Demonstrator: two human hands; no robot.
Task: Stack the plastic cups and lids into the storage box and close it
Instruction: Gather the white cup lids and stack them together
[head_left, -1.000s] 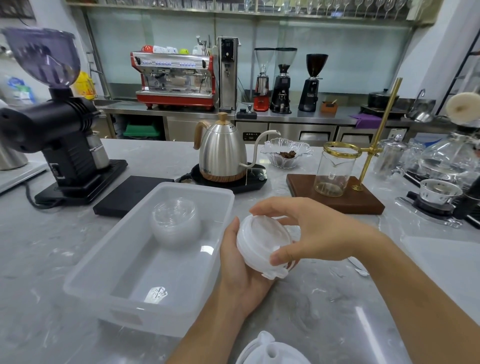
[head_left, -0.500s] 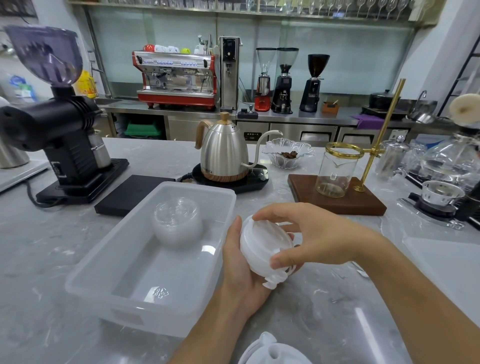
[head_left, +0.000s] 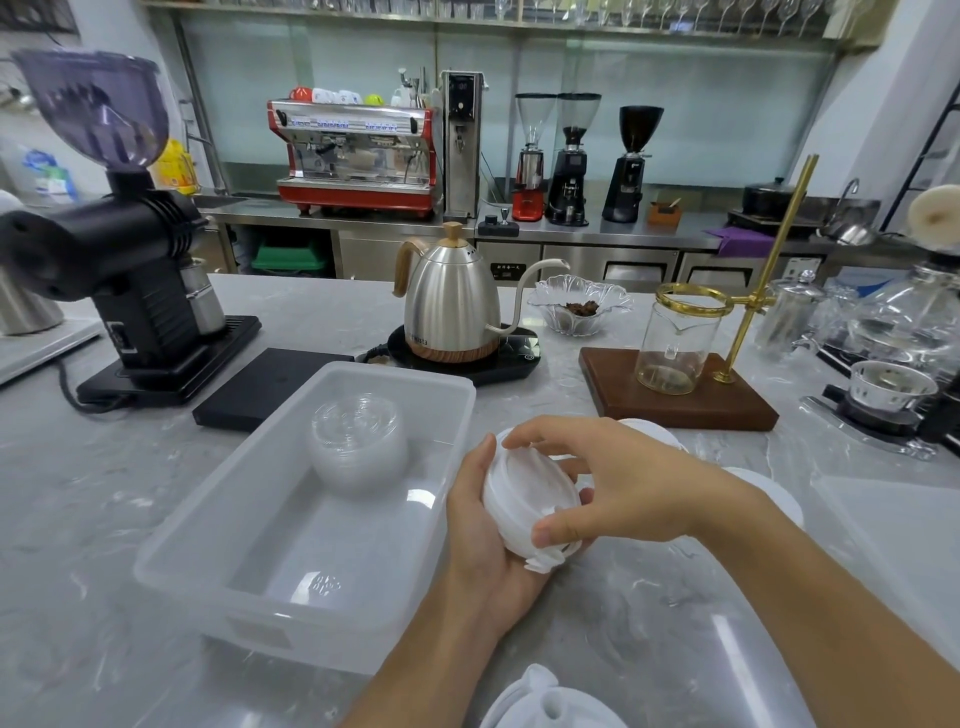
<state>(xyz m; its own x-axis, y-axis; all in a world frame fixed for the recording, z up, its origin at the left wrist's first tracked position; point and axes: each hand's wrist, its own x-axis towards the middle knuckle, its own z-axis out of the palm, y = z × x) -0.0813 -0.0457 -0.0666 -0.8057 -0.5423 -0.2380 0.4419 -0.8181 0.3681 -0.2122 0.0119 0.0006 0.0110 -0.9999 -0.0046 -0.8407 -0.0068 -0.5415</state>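
Note:
A translucent storage box (head_left: 218, 525) lies open on the marble counter, left of centre. A stack of clear lids (head_left: 357, 441) sits at its far end. Just right of the box, both hands hold a stack of white lids (head_left: 530, 501) on edge. My left hand (head_left: 480, 530) cups the stack from below and behind. My right hand (head_left: 618, 480) pinches it from the front, thumb low and fingers on the top rim. More white lids lie behind my right hand (head_left: 652, 428), under my right wrist (head_left: 774, 493), and at the bottom edge (head_left: 545, 701).
A black coffee grinder (head_left: 130, 280) and a black scale (head_left: 260, 387) stand left of the box. A steel kettle (head_left: 452, 306) on its base sits behind it. A glass beaker on a wooden stand (head_left: 675, 397) and glassware (head_left: 883, 332) occupy the right.
Both hands have kept hold of the white lid stack and settled it slightly lower and closer to the box's right wall; my right fingers have shifted along its rim.

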